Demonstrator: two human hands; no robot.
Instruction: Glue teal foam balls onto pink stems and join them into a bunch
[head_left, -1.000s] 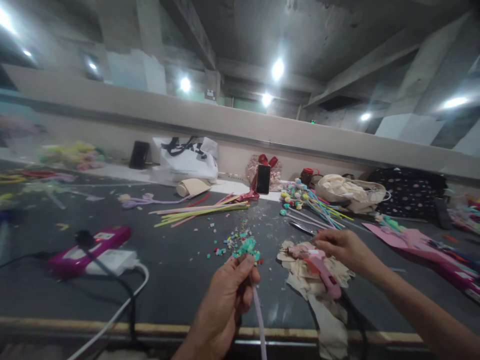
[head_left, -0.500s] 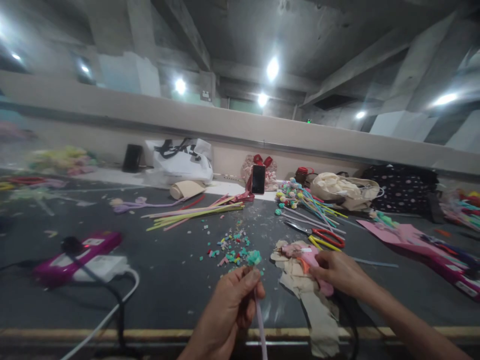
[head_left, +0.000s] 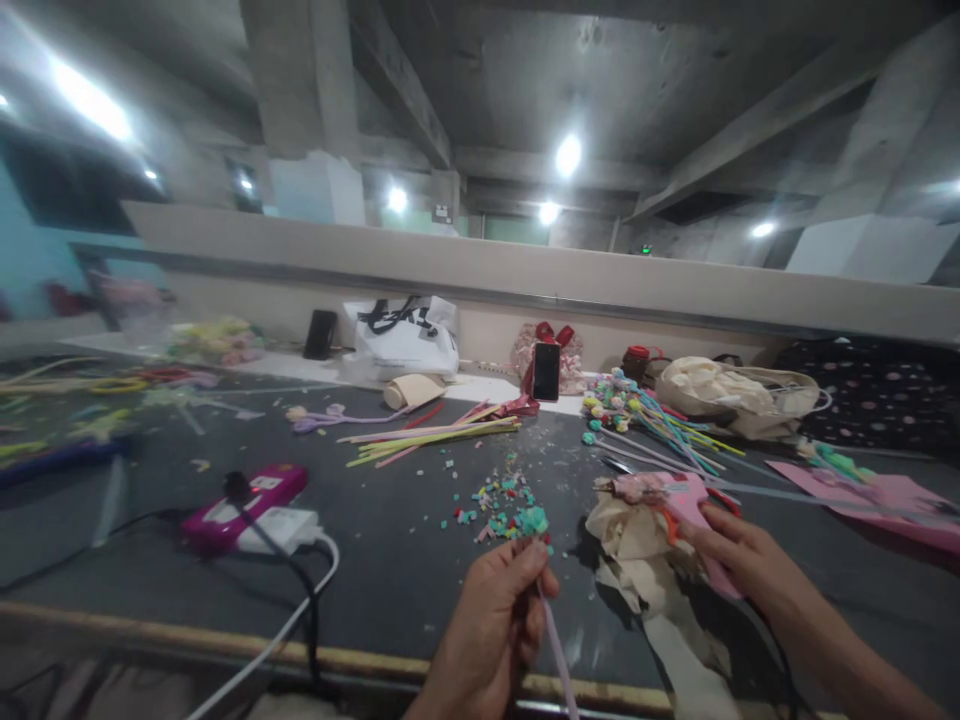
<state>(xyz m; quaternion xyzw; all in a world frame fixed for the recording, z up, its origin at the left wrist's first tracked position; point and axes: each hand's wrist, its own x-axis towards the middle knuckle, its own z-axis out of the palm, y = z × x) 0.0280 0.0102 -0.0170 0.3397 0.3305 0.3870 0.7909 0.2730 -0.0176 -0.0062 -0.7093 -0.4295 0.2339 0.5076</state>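
Between the thumb and fingers of my left hand [head_left: 499, 610] is a pale lilac stem [head_left: 556, 650], with a small teal flower head [head_left: 534, 520] at its upper end. My right hand [head_left: 757, 570] is wrapped round the handle of a pink glue gun [head_left: 686, 500] with an orange trigger. Its nozzle points left, above a crumpled beige cloth [head_left: 637, 555] that hangs toward the table's front edge. Small coloured scraps [head_left: 502, 500] are scattered just beyond my left hand. Scissors behind the glue gun are mostly hidden.
A magenta power strip [head_left: 281, 490] with a white plug and cables lies at left. Behind are loose coloured stems [head_left: 435, 440], a bunch of small flowers [head_left: 619, 395], an upright phone [head_left: 546, 372] and a white bag [head_left: 405, 340]. Pink sheet [head_left: 885, 505] lies at right.
My right hand has lifted the glue gun off the beige cloth, and it now covers most of the scissors. My left hand keeps its pinch on the stem. The view has turned left.
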